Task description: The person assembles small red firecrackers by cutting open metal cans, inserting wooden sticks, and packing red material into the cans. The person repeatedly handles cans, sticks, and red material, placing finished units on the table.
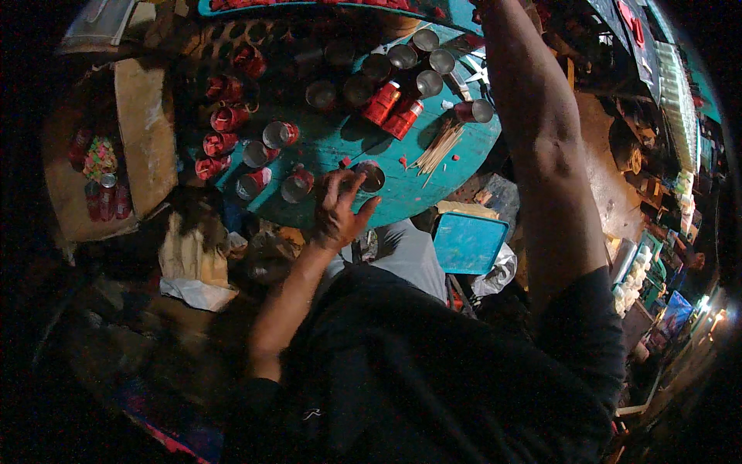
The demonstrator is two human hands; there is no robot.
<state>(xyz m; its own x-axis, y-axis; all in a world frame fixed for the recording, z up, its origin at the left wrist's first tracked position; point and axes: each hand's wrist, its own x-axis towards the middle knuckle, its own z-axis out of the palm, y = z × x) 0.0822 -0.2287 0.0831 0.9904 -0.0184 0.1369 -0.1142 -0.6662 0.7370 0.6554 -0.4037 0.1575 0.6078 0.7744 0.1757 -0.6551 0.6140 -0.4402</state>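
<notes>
My left hand (pixel 337 210) is over the near edge of the round teal table (pixel 325 151), with its thumb and fingers apart. Beside its fingertips stands a cut-open red can (pixel 371 178) with its open end up; I cannot tell whether they touch. A small red piece (pixel 344 162) lies just beyond the fingers. To the left is another cut can (pixel 297 185), tilted. My right forearm (pixel 541 116) reaches up across the right side, and its hand passes beyond the upper edge.
Several cut cans (pixel 403 56) fill the table's far part, near two red cans (pixel 403 117) lying down and a bundle of thin sticks (pixel 438 147). A blue tray (pixel 470 243) is by my knee. A cardboard box (pixel 144 127) with cans stands left.
</notes>
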